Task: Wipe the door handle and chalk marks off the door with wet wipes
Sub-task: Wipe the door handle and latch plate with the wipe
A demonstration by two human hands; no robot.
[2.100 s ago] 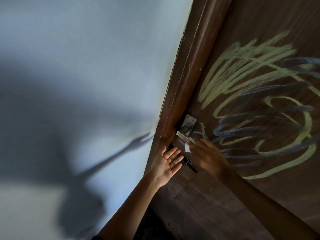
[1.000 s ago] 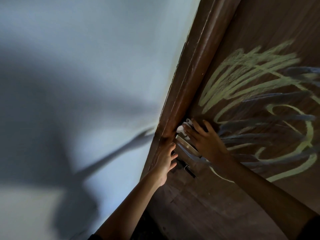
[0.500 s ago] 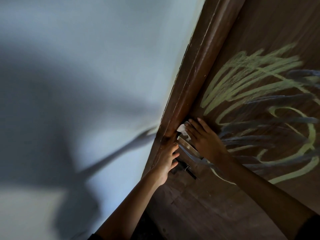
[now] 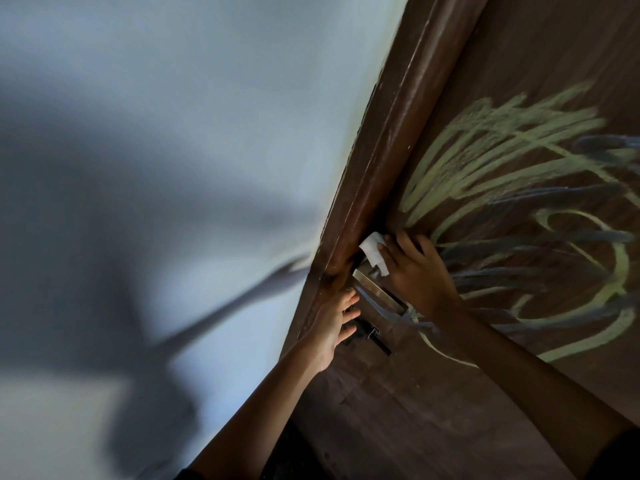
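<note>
White wipe point(image 4: 373, 252), soft and limp, is pinched under the right hand point(image 4: 415, 271) fingers against the handle point(image 4: 375, 292) at the door point(image 4: 433, 393) edge. Bunching it would likely grip better. Left hand point(image 4: 334, 327) rests open, fingers apart.

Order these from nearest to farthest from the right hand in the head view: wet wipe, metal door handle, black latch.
1. wet wipe, under the right hand fingers.
2. metal door handle, just below-left of it.
3. black latch, lower, by the left hand.
</note>
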